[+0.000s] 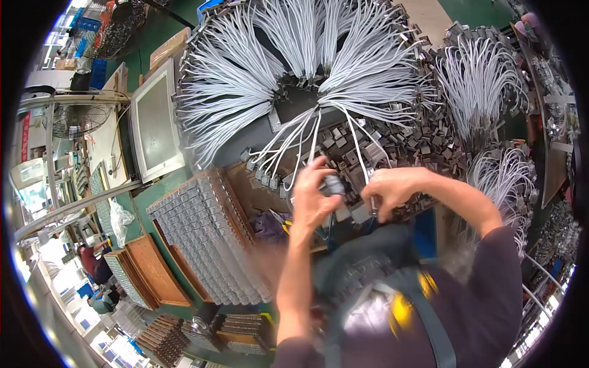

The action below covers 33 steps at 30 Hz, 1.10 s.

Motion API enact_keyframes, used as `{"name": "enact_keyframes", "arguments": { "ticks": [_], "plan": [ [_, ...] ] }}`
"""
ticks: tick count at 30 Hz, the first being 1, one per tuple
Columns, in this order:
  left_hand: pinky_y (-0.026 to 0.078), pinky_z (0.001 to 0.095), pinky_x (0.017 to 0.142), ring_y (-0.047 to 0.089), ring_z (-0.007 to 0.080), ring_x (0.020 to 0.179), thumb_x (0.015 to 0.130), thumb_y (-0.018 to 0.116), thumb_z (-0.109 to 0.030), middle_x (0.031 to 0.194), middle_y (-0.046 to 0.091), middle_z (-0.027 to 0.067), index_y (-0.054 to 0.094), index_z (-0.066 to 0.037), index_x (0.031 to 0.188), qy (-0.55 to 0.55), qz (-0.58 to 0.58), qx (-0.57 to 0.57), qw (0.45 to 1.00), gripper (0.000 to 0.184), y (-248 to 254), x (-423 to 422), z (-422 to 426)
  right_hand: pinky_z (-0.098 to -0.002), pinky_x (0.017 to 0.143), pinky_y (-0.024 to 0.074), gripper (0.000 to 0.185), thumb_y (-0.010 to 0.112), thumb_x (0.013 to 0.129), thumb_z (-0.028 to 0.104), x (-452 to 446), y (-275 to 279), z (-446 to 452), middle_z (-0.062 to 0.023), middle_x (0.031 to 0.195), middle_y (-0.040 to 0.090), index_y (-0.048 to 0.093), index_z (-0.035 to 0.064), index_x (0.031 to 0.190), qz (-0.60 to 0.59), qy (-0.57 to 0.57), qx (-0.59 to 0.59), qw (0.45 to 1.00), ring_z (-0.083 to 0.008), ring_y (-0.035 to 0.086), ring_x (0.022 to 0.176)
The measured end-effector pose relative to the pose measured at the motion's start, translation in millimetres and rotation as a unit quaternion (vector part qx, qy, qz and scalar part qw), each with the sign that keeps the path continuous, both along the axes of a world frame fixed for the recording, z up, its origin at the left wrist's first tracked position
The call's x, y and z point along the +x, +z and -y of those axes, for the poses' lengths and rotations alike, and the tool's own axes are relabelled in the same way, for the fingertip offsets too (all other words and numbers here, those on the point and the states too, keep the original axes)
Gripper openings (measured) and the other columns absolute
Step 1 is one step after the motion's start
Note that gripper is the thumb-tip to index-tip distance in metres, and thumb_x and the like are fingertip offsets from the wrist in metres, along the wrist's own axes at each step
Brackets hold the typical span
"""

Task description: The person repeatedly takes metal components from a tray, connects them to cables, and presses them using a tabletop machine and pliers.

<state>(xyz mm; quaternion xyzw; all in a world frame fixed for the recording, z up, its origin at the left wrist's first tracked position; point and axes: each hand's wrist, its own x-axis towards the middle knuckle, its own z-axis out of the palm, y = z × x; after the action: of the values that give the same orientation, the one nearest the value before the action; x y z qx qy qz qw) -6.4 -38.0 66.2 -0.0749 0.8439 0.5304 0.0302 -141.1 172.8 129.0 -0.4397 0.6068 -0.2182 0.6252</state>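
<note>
My left hand point(314, 195) is curled, thumb and fingers around a small grey metal part point(333, 185), blurred by motion. To its right, my right hand point(396, 187) is closed on a white cable point(361, 147), near a dark metal piece point(373, 203) at the cable's lower end. The cable runs up to a large fan of white cables point(245, 67) with metal ends around their outer edge. Beneath and beyond both hands lies a heap of small square metal parts point(392, 144).
Left of my hands stands a board stacked with rows of grey metal parts point(202, 239). More bundles of white cables point(481, 80) are on the right. A dark cloth point(270, 226) and yellow-handled tool point(286, 226) lie near my left wrist. Two other people point(89, 260) are far left.
</note>
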Motion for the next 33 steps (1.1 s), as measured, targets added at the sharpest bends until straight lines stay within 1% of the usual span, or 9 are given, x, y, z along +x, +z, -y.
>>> {"name": "enact_keyframes", "arguments": {
  "ticks": [3, 4, 10, 12, 15, 17, 19, 25, 33],
  "plan": [
    [0.049, 0.0440, 0.103, 0.060, 0.0389, 0.120, 0.064, 0.072, -0.003, 0.120, 0.067, 0.0186, 0.060, -0.001, 0.122, 0.019, -0.049, -0.243, 0.969, 0.060, 30, 11, 22, -0.0410, 0.072, 0.0555, 0.037, 0.085, 0.071, 0.020, 38, -25, 4, -0.0151, 0.083, 0.072, 0.068, 0.0008, 0.097, -0.296, -0.034, -0.133, 0.945, -0.0318, 0.071, 0.083],
    [0.050, 0.0424, 0.102, 0.062, 0.0376, 0.118, 0.064, 0.072, 0.000, 0.117, 0.068, 0.0173, 0.059, -0.002, 0.125, -0.012, 0.004, -0.214, 0.977, 0.063, 29, 21, 20, -0.0421, 0.073, 0.0556, 0.036, 0.085, 0.070, 0.017, 45, -30, 6, -0.0151, 0.083, 0.070, 0.066, 0.0015, 0.097, -0.322, -0.089, -0.212, 0.918, -0.0336, 0.071, 0.084],
    [0.056, 0.0377, 0.092, 0.067, 0.0260, 0.113, 0.068, 0.082, 0.004, 0.116, 0.070, 0.0103, 0.060, 0.000, 0.126, -0.064, 0.062, 0.108, 0.990, 0.062, -8, 70, -11, -0.0414, 0.073, 0.0557, 0.036, 0.079, 0.074, 0.016, 54, -23, 16, -0.0202, 0.087, 0.073, 0.068, -0.0024, 0.104, -0.075, -0.194, -0.137, 0.968, -0.0350, 0.072, 0.083],
    [0.058, 0.0347, 0.090, 0.065, 0.0201, 0.113, 0.071, 0.083, 0.008, 0.121, 0.067, 0.0082, 0.059, 0.002, 0.130, 0.030, 0.181, 0.389, 0.903, 0.063, -13, 82, -18, -0.0391, 0.071, 0.0562, 0.039, 0.076, 0.075, 0.013, 55, -29, 15, -0.0213, 0.088, 0.074, 0.069, -0.0033, 0.109, -0.052, -0.188, -0.124, 0.973, -0.0345, 0.073, 0.081],
    [0.058, 0.0311, 0.090, 0.065, 0.0178, 0.112, 0.073, 0.082, 0.012, 0.127, 0.064, 0.0105, 0.056, 0.004, 0.134, 0.049, 0.231, 0.443, 0.865, 0.068, -12, 86, -17, -0.0410, 0.071, 0.0556, 0.036, 0.077, 0.075, 0.014, 57, -33, 16, -0.0208, 0.087, 0.073, 0.068, -0.0031, 0.106, -0.047, -0.201, -0.131, 0.970, -0.0359, 0.072, 0.080],
    [0.058, 0.0318, 0.088, 0.066, 0.0181, 0.109, 0.071, 0.085, 0.008, 0.128, 0.064, 0.0107, 0.059, 0.004, 0.132, 0.061, 0.229, 0.443, 0.865, 0.066, -8, 86, -18, -0.0421, 0.070, 0.0551, 0.034, 0.076, 0.075, 0.013, 60, -35, 16, -0.0204, 0.085, 0.073, 0.067, -0.0027, 0.104, -0.075, -0.193, -0.150, 0.967, -0.0369, 0.071, 0.079],
    [0.057, 0.0340, 0.090, 0.066, 0.0188, 0.110, 0.069, 0.087, 0.003, 0.123, 0.067, 0.0105, 0.064, 0.003, 0.127, 0.010, 0.154, 0.271, 0.950, 0.063, 2, 80, -17, -0.0432, 0.070, 0.0547, 0.032, 0.076, 0.076, 0.013, 62, -36, 15, -0.0201, 0.084, 0.073, 0.066, -0.0024, 0.103, -0.103, -0.184, -0.169, 0.963, -0.0379, 0.070, 0.078],
    [0.053, 0.0341, 0.094, 0.066, 0.0218, 0.109, 0.067, 0.086, -0.003, 0.124, 0.067, 0.0131, 0.067, -0.001, 0.128, -0.036, 0.043, 0.057, 0.997, 0.064, 0, 81, -14, -0.0400, 0.073, 0.0566, 0.036, 0.078, 0.080, 0.013, 58, -38, 11, -0.0184, 0.090, 0.073, 0.066, 0.0009, 0.112, -0.158, -0.139, -0.157, 0.965, -0.0338, 0.073, 0.085],
    [0.058, 0.0322, 0.081, 0.070, 0.0167, 0.100, 0.074, 0.086, -0.004, 0.126, 0.067, 0.0136, 0.064, -0.002, 0.130, 0.016, 0.217, 0.246, 0.945, 0.060, 10, 84, -16, -0.0399, 0.076, 0.0576, 0.045, 0.077, 0.080, 0.011, 61, -43, 14, -0.0185, 0.091, 0.075, 0.063, 0.0008, 0.121, -0.061, -0.189, -0.155, 0.968, -0.0336, 0.073, 0.086]
  ]
}}
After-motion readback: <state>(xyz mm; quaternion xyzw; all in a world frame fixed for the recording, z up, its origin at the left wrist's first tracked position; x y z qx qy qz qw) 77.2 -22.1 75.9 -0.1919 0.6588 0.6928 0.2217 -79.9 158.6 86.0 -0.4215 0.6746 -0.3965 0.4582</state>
